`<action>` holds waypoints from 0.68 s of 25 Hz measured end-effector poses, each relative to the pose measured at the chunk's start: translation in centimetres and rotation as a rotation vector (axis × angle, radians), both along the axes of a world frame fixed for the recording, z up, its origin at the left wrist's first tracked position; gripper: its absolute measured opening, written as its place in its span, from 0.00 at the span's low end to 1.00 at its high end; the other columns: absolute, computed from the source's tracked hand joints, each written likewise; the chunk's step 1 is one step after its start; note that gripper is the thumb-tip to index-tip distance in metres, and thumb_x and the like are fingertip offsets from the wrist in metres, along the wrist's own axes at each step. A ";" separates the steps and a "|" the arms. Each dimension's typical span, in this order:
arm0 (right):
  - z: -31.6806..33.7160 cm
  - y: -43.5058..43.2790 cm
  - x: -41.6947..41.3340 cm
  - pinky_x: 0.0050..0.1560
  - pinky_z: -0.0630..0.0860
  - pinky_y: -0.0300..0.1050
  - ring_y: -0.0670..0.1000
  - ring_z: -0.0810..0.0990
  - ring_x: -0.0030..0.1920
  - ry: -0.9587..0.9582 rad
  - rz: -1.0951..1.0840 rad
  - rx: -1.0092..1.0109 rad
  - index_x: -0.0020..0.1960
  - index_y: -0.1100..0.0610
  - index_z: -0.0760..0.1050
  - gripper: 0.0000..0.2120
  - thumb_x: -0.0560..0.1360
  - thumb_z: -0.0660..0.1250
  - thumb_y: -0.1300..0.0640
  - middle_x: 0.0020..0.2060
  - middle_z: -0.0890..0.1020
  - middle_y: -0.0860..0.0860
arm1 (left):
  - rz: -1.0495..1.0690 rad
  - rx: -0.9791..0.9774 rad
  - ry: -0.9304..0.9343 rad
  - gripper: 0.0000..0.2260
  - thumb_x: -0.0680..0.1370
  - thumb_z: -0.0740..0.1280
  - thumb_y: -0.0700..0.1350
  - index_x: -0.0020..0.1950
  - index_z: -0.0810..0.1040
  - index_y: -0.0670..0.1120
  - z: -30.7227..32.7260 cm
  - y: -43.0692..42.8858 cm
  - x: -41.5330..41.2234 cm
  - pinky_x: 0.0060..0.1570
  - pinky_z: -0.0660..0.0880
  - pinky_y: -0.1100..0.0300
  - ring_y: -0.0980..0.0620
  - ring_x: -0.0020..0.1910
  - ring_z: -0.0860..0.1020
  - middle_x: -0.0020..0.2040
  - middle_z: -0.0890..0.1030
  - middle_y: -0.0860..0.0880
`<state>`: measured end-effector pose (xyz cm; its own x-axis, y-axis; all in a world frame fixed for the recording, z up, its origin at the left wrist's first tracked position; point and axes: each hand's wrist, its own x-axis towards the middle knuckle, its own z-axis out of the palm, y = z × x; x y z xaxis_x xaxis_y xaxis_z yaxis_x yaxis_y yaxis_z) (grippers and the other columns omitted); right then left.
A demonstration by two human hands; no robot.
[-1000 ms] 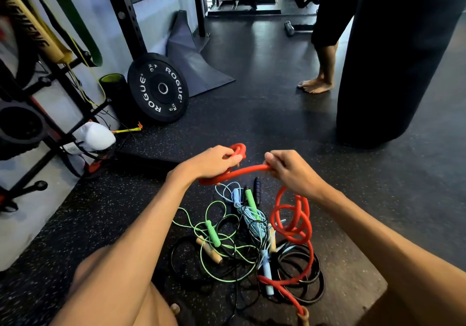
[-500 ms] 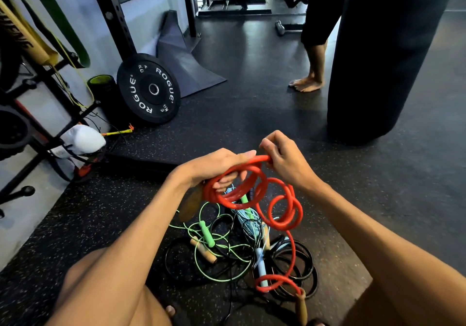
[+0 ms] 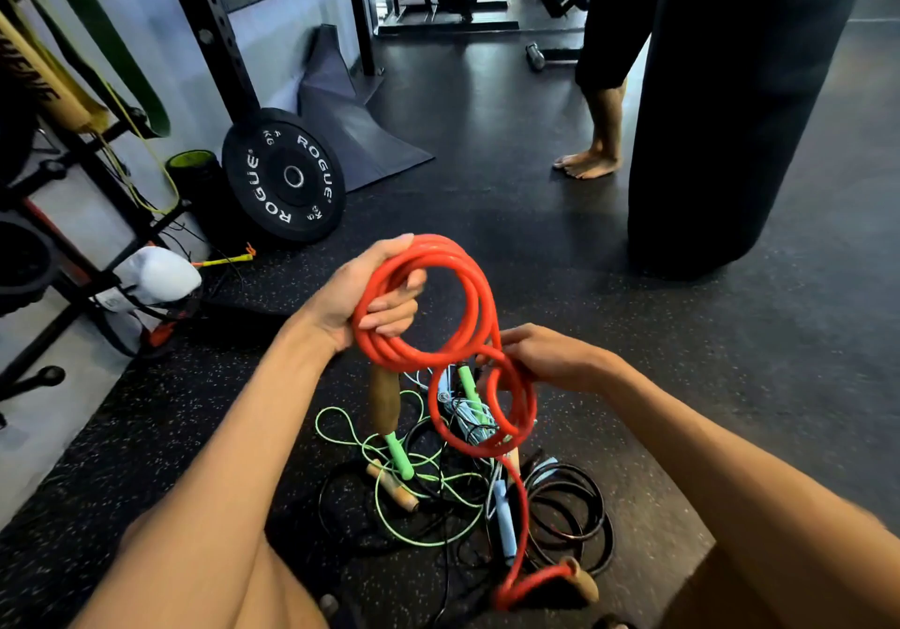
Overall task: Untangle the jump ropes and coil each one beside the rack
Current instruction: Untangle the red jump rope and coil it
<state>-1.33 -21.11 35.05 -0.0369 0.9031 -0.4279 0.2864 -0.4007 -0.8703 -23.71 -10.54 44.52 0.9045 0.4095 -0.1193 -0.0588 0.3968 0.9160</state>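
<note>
Several loops of the red jump rope (image 3: 428, 297) are gripped in the closed left hand (image 3: 370, 297), raised above the floor (image 3: 487, 248). A lower loop is pinched by the right hand (image 3: 545, 360). One wooden handle (image 3: 384, 399) hangs below the left hand; the rope's tail runs down to the tangled pile (image 3: 458, 492) of green, blue and black ropes lying on the floor. The rack (image 3: 63, 200) is seen at the floor's left edge.

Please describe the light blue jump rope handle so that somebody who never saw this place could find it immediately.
Find the tangled pile of jump ropes on the dark speckled floor, below the person's two hands. The light blue handle lies toward the pile's right side, just left of the red rope trailing downward and of the black rope coil. The other handles lying there are green or wooden; this one is pale blue.
</note>
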 end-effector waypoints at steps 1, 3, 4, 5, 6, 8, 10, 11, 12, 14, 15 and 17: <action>0.4 -0.1 -0.1 0.50 0.79 0.54 0.55 0.83 0.40 0.042 -0.027 0.004 0.53 0.67 0.78 0.13 0.80 0.55 0.66 0.40 0.85 0.59 | 0.044 -0.013 -0.037 0.23 0.82 0.52 0.58 0.38 0.72 0.43 0.0 0.3 -0.2 0.20 0.54 0.62 0.59 0.14 0.59 0.19 0.61 0.54; 1.3 -0.4 -0.2 0.44 0.77 0.49 0.51 0.80 0.37 0.050 -0.056 0.008 0.51 0.61 0.79 0.17 0.84 0.57 0.52 0.37 0.83 0.55 | 0.160 -0.035 -0.108 0.25 0.81 0.52 0.62 0.39 0.71 0.43 0.2 1.0 -0.8 0.20 0.53 0.62 0.59 0.14 0.59 0.19 0.61 0.54; 1.6 -0.6 -0.1 0.42 0.77 0.46 0.50 0.80 0.36 0.049 -0.066 0.012 0.52 0.60 0.80 0.20 0.83 0.58 0.45 0.36 0.82 0.53 | 0.223 -0.037 -0.131 0.25 0.79 0.53 0.65 0.39 0.71 0.44 0.3 1.3 -1.1 0.20 0.54 0.63 0.59 0.14 0.59 0.19 0.61 0.54; 1.9 -0.7 -0.1 0.39 0.76 0.44 0.49 0.79 0.34 0.053 -0.078 0.026 0.51 0.58 0.80 0.22 0.82 0.58 0.41 0.34 0.81 0.52 | 0.285 -0.033 -0.136 0.25 0.77 0.55 0.66 0.39 0.70 0.44 0.4 1.7 -1.5 0.20 0.55 0.64 0.59 0.14 0.59 0.20 0.61 0.54; 2.0 -0.8 0.0 0.35 0.75 0.41 0.48 0.77 0.32 0.062 -0.097 0.055 0.48 0.57 0.79 0.21 0.82 0.59 0.41 0.31 0.79 0.51 | 0.347 -0.028 -0.124 0.23 0.77 0.56 0.65 0.39 0.70 0.45 0.4 2.0 -1.8 0.20 0.55 0.64 0.59 0.14 0.59 0.20 0.61 0.54; 2.0 -0.6 0.1 0.29 0.70 0.40 0.47 0.70 0.28 0.089 -0.176 0.153 0.42 0.56 0.76 0.17 0.83 0.60 0.46 0.27 0.73 0.49 | 0.488 -0.046 -0.061 0.19 0.80 0.58 0.59 0.37 0.69 0.46 -0.1 2.8 -2.3 0.20 0.56 0.64 0.58 0.15 0.58 0.19 0.60 0.54; 2.2 -0.3 0.1 0.25 0.65 0.38 0.46 0.64 0.26 0.098 -0.305 0.260 0.40 0.56 0.74 0.16 0.84 0.59 0.50 0.27 0.66 0.49 | 0.657 -0.097 0.033 0.17 0.81 0.58 0.55 0.36 0.68 0.47 -0.9 3.4 -2.5 0.19 0.56 0.66 0.57 0.15 0.58 0.18 0.59 0.54; 2.2 -0.1 0.2 0.23 0.63 0.36 0.47 0.62 0.25 0.079 -0.373 0.297 0.40 0.56 0.73 0.16 0.84 0.59 0.51 0.26 0.64 0.50 | 0.743 -0.113 0.086 0.17 0.80 0.59 0.54 0.35 0.68 0.47 -1.4 3.6 -2.6 0.19 0.57 0.66 0.57 0.15 0.57 0.18 0.59 0.54; 2.3 0.1 0.4 0.22 0.61 0.36 0.47 0.62 0.25 0.042 -0.441 0.323 0.39 0.56 0.73 0.17 0.84 0.59 0.52 0.26 0.64 0.50 | 0.818 -0.120 0.134 0.17 0.79 0.59 0.53 0.33 0.67 0.47 -1.8 3.7 -2.7 0.19 0.57 0.67 0.57 0.15 0.57 0.18 0.59 0.54; 2.4 0.3 1.0 0.23 0.62 0.37 0.47 0.64 0.23 -0.040 -0.562 0.370 0.37 0.56 0.74 0.17 0.84 0.60 0.53 0.25 0.66 0.49 | 0.906 -0.127 0.194 0.17 0.78 0.61 0.52 0.32 0.67 0.47 -2.3 3.8 -2.8 0.19 0.58 0.67 0.56 0.15 0.58 0.18 0.59 0.54; 2.4 0.3 1.4 0.24 0.62 0.38 0.47 0.65 0.23 -0.066 -0.601 0.399 0.37 0.55 0.75 0.17 0.83 0.60 0.53 0.25 0.67 0.50 | 0.922 -0.126 0.211 0.16 0.78 0.61 0.52 0.32 0.67 0.47 -2.4 3.7 -2.8 0.19 0.58 0.67 0.56 0.15 0.58 0.18 0.60 0.54; 2.6 0.1 1.6 0.25 0.64 0.40 0.47 0.66 0.23 -0.086 -0.619 0.466 0.38 0.55 0.76 0.16 0.83 0.60 0.54 0.24 0.69 0.48 | 0.918 -0.093 0.257 0.16 0.77 0.62 0.52 0.32 0.69 0.47 -2.4 3.5 -2.8 0.20 0.59 0.66 0.56 0.16 0.58 0.18 0.61 0.53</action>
<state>0.22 -21.02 37.65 0.5490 0.8355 0.0223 0.2037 -0.1079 -0.9731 -26.48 -7.02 42.09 0.1770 0.9247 -0.3372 -0.1850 0.3677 0.9114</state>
